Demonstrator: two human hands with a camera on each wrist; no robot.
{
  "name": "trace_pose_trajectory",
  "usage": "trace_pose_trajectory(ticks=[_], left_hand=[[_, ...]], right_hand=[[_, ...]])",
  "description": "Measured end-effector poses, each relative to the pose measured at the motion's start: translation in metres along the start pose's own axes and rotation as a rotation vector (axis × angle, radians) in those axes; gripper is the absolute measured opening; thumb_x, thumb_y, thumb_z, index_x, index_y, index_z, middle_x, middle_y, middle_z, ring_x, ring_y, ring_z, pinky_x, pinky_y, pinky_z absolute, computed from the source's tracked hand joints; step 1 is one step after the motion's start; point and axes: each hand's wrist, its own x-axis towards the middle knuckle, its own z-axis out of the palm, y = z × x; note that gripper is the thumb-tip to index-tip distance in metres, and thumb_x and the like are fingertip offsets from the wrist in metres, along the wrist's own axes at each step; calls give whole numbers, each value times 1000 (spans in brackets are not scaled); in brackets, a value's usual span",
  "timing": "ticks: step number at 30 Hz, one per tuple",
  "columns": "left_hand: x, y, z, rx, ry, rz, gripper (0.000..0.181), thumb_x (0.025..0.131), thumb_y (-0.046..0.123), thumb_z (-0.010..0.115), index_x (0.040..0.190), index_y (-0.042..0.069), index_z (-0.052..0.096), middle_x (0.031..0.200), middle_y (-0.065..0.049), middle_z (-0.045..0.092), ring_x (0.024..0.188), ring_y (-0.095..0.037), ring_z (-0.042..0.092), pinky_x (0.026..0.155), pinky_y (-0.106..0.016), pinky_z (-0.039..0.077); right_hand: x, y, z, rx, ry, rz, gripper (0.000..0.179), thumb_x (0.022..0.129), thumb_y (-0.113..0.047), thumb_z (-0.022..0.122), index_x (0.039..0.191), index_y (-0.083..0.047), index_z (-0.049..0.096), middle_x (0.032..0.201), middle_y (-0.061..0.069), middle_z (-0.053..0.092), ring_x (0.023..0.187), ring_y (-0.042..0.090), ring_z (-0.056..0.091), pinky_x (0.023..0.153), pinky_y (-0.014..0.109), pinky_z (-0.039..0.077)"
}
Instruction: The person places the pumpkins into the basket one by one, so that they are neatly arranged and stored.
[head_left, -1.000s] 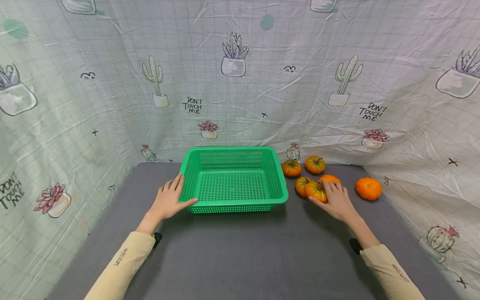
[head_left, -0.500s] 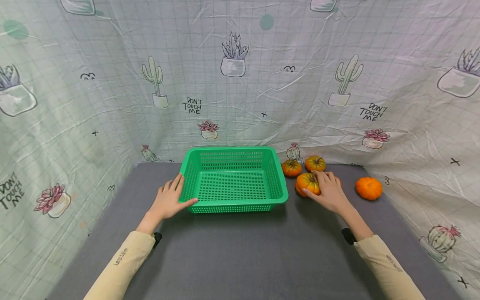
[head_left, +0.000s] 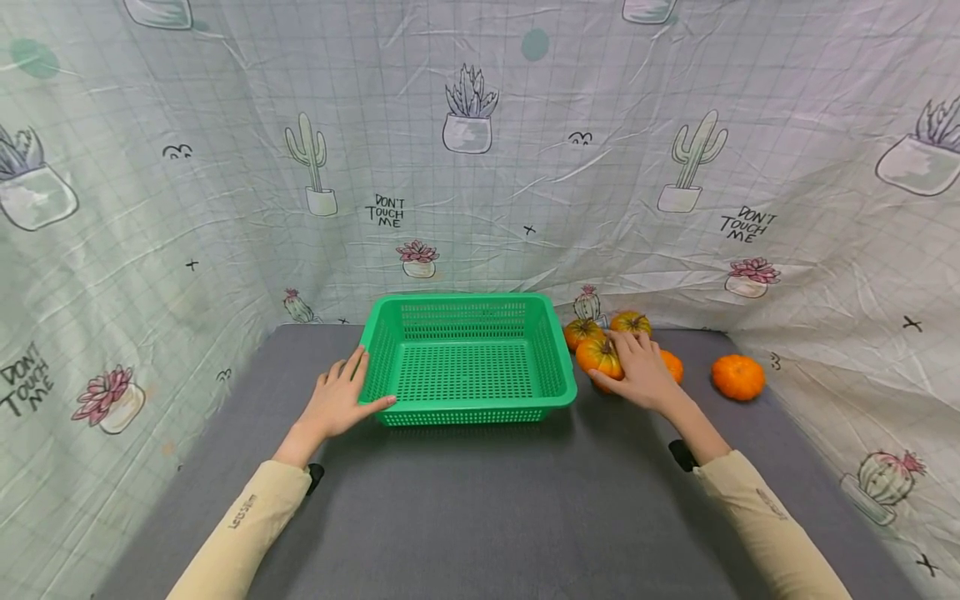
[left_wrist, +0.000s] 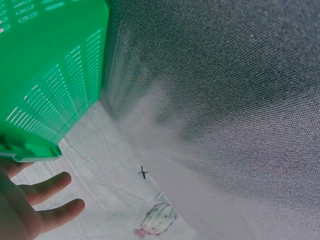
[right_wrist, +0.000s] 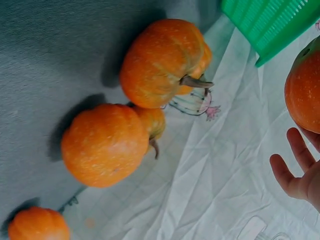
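My right hand (head_left: 643, 372) grips a small orange-and-green pumpkin (head_left: 597, 358). In the right wrist view this held pumpkin (right_wrist: 306, 92) is off the table, partly cut off by the frame edge, with two fingers spread free below it. My left hand (head_left: 339, 398) rests on the near left corner of a green plastic basket (head_left: 468, 406), thumb along the front rim and fingers at the left rim. The left wrist view has two of its fingers straight and off the basket (left_wrist: 55, 95). Nothing lies in the basket.
Around my right hand several more pumpkins sit on the grey table (head_left: 480, 500): one at the back left (head_left: 580, 331), a second pumpkin (head_left: 632, 322) behind the hand, another pumpkin (head_left: 672, 365) beside it. An orange pumpkin (head_left: 738, 377) stands apart at right. Printed cloth (head_left: 480, 192) surrounds the table.
My right hand has lifted the pumpkin and carried it left toward the basket, uncovering more of the orange pumpkin behind. My left hand and the basket have stayed put.
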Motion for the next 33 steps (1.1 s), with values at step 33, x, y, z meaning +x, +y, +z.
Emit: trace_pose_trajectory(ticks=[33], left_hand=[[2, -5, 2, 10, 13, 21, 97, 79, 68, 43, 143, 1, 15, 149, -17, 12, 126, -45, 26, 93, -63, 24]], right_hand=[[100, -29, 28, 24, -89, -161, 74, 79, -48, 59, 134, -6, 34, 131, 14, 38, 108, 34, 32, 87, 53, 29]])
